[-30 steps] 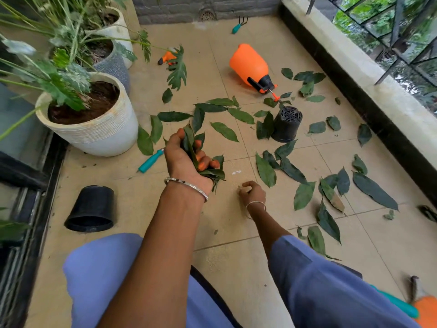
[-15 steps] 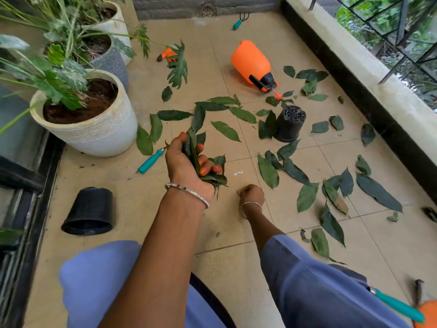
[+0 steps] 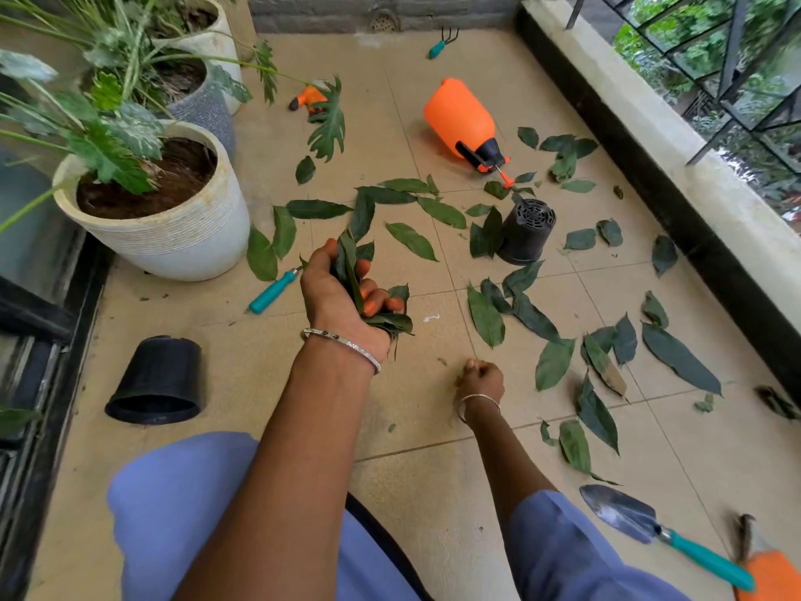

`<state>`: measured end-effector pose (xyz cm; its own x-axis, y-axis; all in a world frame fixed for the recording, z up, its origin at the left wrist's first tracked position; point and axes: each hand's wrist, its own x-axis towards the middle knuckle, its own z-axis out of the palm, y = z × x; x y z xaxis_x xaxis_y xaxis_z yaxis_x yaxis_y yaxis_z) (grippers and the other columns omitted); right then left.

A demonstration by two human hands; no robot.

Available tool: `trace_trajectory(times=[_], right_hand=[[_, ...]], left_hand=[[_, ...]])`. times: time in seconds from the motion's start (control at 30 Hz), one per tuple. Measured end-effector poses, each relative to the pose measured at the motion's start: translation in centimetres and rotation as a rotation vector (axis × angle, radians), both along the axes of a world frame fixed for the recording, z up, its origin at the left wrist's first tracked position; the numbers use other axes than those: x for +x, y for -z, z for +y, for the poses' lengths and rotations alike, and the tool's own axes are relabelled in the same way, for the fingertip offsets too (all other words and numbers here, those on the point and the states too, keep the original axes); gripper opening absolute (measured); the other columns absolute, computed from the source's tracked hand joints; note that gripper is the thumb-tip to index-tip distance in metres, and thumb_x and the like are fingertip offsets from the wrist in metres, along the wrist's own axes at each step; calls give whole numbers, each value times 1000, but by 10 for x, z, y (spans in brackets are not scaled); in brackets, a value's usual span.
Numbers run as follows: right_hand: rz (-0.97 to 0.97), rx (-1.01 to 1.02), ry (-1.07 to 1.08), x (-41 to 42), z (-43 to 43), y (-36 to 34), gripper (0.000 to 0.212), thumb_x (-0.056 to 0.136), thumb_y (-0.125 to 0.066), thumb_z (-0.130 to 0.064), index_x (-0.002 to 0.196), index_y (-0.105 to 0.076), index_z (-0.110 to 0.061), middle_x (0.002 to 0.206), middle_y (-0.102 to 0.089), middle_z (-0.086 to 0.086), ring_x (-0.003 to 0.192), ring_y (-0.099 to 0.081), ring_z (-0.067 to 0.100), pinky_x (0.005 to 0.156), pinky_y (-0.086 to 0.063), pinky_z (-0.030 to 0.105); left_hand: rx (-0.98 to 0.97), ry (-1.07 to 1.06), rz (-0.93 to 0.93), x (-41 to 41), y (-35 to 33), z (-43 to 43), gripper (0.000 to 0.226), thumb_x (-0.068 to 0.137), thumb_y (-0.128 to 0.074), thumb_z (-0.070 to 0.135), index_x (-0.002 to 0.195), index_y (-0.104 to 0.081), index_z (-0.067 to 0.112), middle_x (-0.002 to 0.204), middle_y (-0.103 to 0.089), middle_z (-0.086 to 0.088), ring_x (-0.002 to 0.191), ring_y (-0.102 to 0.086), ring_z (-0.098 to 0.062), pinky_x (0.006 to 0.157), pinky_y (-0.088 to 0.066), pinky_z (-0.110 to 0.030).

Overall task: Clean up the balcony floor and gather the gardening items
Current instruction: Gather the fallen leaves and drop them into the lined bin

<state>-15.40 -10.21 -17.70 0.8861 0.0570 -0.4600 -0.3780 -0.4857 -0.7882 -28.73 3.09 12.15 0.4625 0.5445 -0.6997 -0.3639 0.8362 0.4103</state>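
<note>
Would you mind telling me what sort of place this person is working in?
Most likely a home balcony: a tiled floor edged by a low parapet with metal railing, potted plants alongside, and an orange sprayer among fallen leaves.

no readable text, labels or numbers anywhere
</note>
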Motion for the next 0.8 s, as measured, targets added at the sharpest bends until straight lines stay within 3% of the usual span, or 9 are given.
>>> trace_trajectory(times=[0.1, 0.27, 0.47, 0.57, 0.8], right_hand=[[-60, 61, -83, -4, -8, -1, 5, 93, -62, -12, 96, -64, -15, 94, -69, 11, 80, -67, 24, 75, -60, 38], [-146, 34, -292, 1, 12, -7, 13, 82, -76, -13, 95, -72, -16, 91, -68, -1, 84, -63, 14, 83, -52, 26], [-186, -135, -330, -1, 26, 0, 13, 83, -77, -18, 91, -70, -10, 85, -66, 0, 80, -60, 16, 81, -50, 30], [-272, -313, -438, -4, 32, 0, 6, 91, -65, -13, 90, -66, -8, 97, -66, 8, 84, -63, 24, 81, -52, 34], [-323, -531, -681, -7, 35, -1, 22, 98, -53, -9, 116, -54, 3, 124, -51, 21, 101, -62, 33, 86, -48, 36]], left_hand=[[1, 18, -8, 2, 0, -2, 43, 91, -49, 50, 66, -51, 14, 47, -31, 3, 35, -26, -12, 52, -30, -23], [29, 32, -17, 3, 0, -4, 42, 91, -49, 48, 66, -50, 14, 48, -30, 3, 35, -25, -12, 50, -30, -22], [29, 32, -17, 1, 2, 0, 42, 90, -49, 49, 66, -51, 14, 47, -30, 3, 36, -25, -13, 50, -31, -21], [21, 26, -26, 3, 2, 0, 42, 90, -49, 48, 65, -51, 14, 46, -31, 3, 35, -26, -12, 51, -32, -21], [12, 25, -56, 9, -3, -2, 42, 91, -49, 48, 66, -51, 14, 45, -32, 3, 33, -27, -13, 50, -31, -22]])
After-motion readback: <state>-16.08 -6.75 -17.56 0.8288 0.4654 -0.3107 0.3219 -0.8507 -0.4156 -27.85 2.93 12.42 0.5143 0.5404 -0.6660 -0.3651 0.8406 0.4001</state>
